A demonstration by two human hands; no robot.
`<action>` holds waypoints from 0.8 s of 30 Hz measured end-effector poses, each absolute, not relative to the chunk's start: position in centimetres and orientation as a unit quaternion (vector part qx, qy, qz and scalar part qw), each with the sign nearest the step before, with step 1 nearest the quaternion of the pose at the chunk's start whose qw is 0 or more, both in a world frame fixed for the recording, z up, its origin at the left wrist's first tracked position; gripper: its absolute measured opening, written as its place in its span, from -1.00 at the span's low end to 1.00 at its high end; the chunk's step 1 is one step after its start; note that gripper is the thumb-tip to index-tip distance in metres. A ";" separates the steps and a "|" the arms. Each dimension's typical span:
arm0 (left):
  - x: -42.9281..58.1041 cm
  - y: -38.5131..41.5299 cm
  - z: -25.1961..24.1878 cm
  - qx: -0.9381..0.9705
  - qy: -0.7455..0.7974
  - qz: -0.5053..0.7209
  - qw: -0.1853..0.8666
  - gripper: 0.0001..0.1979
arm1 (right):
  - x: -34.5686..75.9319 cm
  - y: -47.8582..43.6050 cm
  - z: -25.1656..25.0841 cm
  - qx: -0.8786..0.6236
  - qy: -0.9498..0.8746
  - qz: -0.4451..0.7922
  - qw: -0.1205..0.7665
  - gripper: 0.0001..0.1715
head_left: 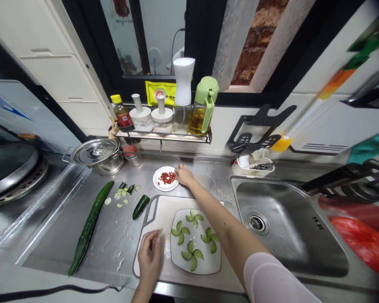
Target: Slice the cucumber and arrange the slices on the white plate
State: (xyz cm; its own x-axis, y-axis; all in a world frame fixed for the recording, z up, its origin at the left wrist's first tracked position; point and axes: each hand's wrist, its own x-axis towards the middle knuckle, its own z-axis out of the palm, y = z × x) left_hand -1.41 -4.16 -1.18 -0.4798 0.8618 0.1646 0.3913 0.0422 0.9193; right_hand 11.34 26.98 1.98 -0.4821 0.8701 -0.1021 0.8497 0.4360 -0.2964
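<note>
My right hand reaches to the right rim of a small white plate holding dried red berries, which look like goji. Its fingers are pinched close beside the berries; their tips are partly hidden, so I cannot make out what is between them. Loosely curled, my left hand hovers over the left part of a white cutting board, thumb apart from the fingers, with nothing seen in it. To its right, a square white plate on the board carries cucumber slices fanned into several pinwheel shapes.
Left of the board lie a cucumber piece, cucumber scraps and a long whole cucumber. A lidded steel pot stands behind. A rack holds seasonings and an oil bottle. The sink is at right.
</note>
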 end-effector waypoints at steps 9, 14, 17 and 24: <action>-1.2 -4.6 -0.1 0.436 0.697 0.519 0.234 -0.66 | 11.3 27.2 1.7 -0.506 -0.843 0.173 0.047 -0.80; -1.9 -5.1 0.3 0.439 0.700 0.513 0.233 -0.68 | 11.3 27.0 1.5 -0.527 -0.826 0.192 0.059 -0.76; -2.2 -4.9 0.2 0.437 0.702 0.514 0.227 -0.66 | 11.4 26.7 1.6 -0.537 -0.817 0.200 0.067 -0.76; -1.3 -3.8 1.2 0.457 0.698 0.499 0.236 -0.63 | 13.1 24.0 2.5 -0.523 -0.788 0.266 0.188 -0.84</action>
